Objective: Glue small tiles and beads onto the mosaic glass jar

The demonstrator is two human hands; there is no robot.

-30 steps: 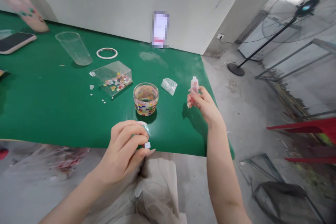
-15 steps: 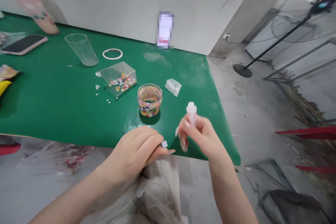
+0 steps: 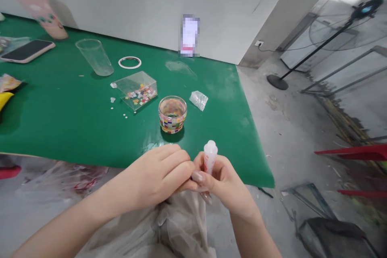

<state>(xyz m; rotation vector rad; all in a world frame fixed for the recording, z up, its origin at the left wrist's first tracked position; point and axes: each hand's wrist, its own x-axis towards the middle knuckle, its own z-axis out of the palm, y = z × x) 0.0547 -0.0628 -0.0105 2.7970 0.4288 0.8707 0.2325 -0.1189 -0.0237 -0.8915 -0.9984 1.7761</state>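
My right hand (image 3: 223, 183) is closed around a small white squeeze bottle (image 3: 209, 157), held upright over the near edge of the green table (image 3: 60, 129). My left hand (image 3: 160, 173) is pinched shut, its fingertips touching the right hand just below the bottle. The small white tile that it held a moment ago is hidden between the fingers. Behind the hands stands a glass bowl (image 3: 172, 115) whose wall is covered with coloured mosaic tiles.
A clear box of coloured tiles (image 3: 136, 88), a plastic cup (image 3: 94, 57), a white ring (image 3: 130, 62) and a small clear bag (image 3: 198, 100) lie on the table. A phone (image 3: 27, 50) and pink cup (image 3: 39, 10) sit far left. A standing fan (image 3: 359, 12) is at right.
My right hand brought the bottle from above the table's right side down and left to meet my left hand. The tile in the left fingers is now covered.
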